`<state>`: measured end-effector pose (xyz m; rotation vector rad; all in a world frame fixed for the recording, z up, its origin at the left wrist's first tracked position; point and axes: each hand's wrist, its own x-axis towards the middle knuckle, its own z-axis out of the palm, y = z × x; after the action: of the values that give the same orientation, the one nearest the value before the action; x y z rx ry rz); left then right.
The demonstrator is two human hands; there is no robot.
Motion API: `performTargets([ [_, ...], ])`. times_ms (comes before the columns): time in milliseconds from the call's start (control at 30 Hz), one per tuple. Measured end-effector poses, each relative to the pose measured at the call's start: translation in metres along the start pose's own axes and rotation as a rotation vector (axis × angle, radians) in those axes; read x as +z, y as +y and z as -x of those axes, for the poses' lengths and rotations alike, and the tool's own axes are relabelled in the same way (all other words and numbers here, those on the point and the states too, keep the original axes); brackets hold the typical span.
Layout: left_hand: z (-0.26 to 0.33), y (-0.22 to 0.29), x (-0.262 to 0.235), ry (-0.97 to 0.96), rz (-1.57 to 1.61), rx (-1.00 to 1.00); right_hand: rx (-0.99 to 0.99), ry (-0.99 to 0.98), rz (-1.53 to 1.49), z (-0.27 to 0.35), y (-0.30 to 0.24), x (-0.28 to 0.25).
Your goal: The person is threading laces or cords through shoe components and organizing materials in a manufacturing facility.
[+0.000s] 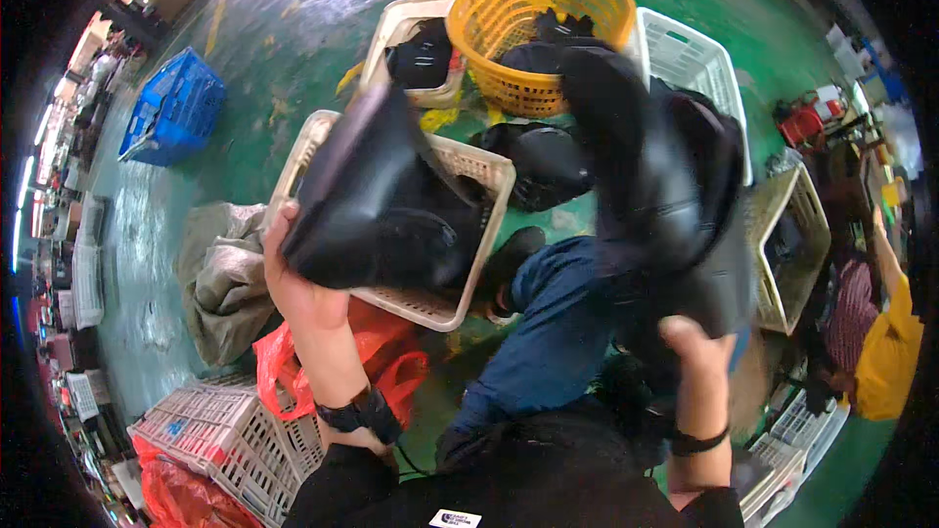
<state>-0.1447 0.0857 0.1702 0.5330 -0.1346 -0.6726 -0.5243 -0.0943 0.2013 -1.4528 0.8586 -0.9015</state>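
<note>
My left hand (305, 286) grips the lower left edge of a shiny black leather boot upper (381, 205), its fingers partly behind it. That piece is held up over a beige plastic crate (442, 317), hiding much of what lies inside. On the right, my right hand (702, 357) is closed on the lower end of another black leather boot upper (685, 284), thumb in front and fingers hidden. Motion smears this second piece, and I cannot tell whether it is one part or several. Between the two hangs a dark, bagged-looking bundle (540, 164) above my blue-trousered legs (553, 308).
A yellow basket (494, 83) with black pieces stands ahead, beside a white crate (719, 64) and another beige crate (386, 24). Left are a blue crate (181, 108), a grey sack (225, 284) and red bags (391, 357). A person in yellow (892, 347) is at far right.
</note>
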Motion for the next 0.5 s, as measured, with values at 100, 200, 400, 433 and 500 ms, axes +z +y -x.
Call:
performTargets([
  [100, 0.022, -0.032, 0.023, -0.126, 0.068, -0.199, -0.092, -0.414, 0.13, 0.0, -0.01, 0.027],
  [200, 0.043, -0.098, 0.063, -0.189, 0.225, -0.287, -0.077, -0.462, 0.002, 0.005, 0.004, 0.029],
  [400, 0.076, -0.122, 0.045, -0.139, 0.167, -0.242, 0.149, -0.375, -0.237, 0.015, 0.019, 0.017],
  [433, 0.078, -0.118, 0.043, -0.048, 0.146, -0.284, 0.175, -0.372, -0.267, 0.015, 0.016, 0.015],
  [500, 0.084, -0.118, 0.046, 0.019, 0.102, -0.315, 0.186, -0.354, -0.308, 0.016, 0.015, 0.014],
])
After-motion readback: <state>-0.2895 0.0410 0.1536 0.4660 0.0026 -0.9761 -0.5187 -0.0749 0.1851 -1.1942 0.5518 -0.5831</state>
